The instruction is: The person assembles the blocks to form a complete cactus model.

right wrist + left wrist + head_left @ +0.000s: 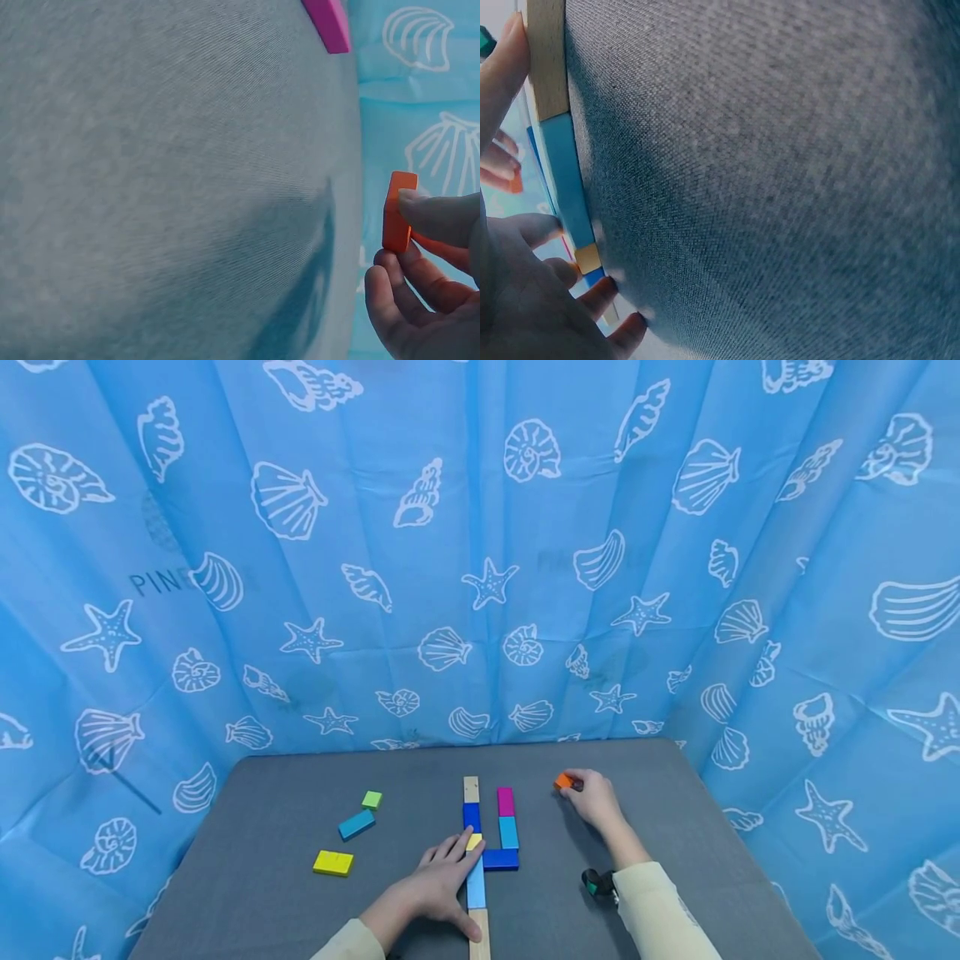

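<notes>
My right hand (pixel 596 800) pinches an orange block (pixel 562 782) between thumb and fingers, above the table at the right; the right wrist view shows the orange block (pixel 396 221) held upright. Spread over a straight row of blocks is my left hand (pixel 435 889), its fingers by the small yellow block (pixel 474 841) and its thumb on the near wooden block (pixel 483 935). A light blue block (pixel 476 889) lies between those two. Farther along the row come a dark blue block (pixel 471 816) and another wooden block (pixel 471 788).
Right of the row, a magenta block (pixel 506 801) and a blue block (pixel 508 832) line up above a sideways dark blue block (pixel 504 860). Loose at the left lie green (pixel 372 799), blue (pixel 356 825) and yellow (pixel 332 862) blocks. A shell-patterned curtain (pixel 487 693) borders the grey table (pixel 262 827).
</notes>
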Demonstrator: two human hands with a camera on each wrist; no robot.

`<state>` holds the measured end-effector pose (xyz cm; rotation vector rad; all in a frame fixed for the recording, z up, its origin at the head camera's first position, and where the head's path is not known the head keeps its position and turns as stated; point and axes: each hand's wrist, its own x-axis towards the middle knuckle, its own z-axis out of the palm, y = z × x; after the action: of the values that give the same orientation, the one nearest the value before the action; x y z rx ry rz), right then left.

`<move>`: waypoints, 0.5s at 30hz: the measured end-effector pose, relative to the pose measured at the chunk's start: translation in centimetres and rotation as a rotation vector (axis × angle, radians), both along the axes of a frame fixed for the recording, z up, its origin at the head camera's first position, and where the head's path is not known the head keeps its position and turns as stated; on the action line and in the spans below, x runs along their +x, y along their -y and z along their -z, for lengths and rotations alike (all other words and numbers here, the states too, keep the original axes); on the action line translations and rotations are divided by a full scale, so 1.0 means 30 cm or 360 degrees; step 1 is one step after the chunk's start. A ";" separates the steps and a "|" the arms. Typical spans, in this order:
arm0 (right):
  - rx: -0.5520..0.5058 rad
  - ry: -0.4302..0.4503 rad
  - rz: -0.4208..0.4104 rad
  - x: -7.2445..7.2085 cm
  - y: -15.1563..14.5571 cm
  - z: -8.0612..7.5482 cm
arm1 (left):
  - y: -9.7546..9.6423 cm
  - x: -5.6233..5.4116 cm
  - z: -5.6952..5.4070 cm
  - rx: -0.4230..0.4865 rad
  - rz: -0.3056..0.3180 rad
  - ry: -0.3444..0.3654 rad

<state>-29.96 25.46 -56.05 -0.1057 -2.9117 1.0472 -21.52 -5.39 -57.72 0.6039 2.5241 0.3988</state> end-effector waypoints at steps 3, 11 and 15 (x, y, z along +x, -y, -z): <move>-0.0011 -0.0046 -0.0035 -0.001 0.014 -0.007 | 0.002 0.005 -0.002 0.0001 0.0003 -0.0008; -0.0016 -0.0129 -0.0117 -0.009 0.061 -0.026 | 0.004 0.012 -0.006 0.0014 0.0020 -0.0009; -0.0020 -0.0142 -0.0141 -0.024 0.089 -0.033 | 0.004 0.014 -0.008 0.0011 0.0033 -0.0014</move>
<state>-30.68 22.81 -55.04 0.0685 -2.8537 1.0541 -21.11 -5.50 -57.49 0.6350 2.5239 0.3981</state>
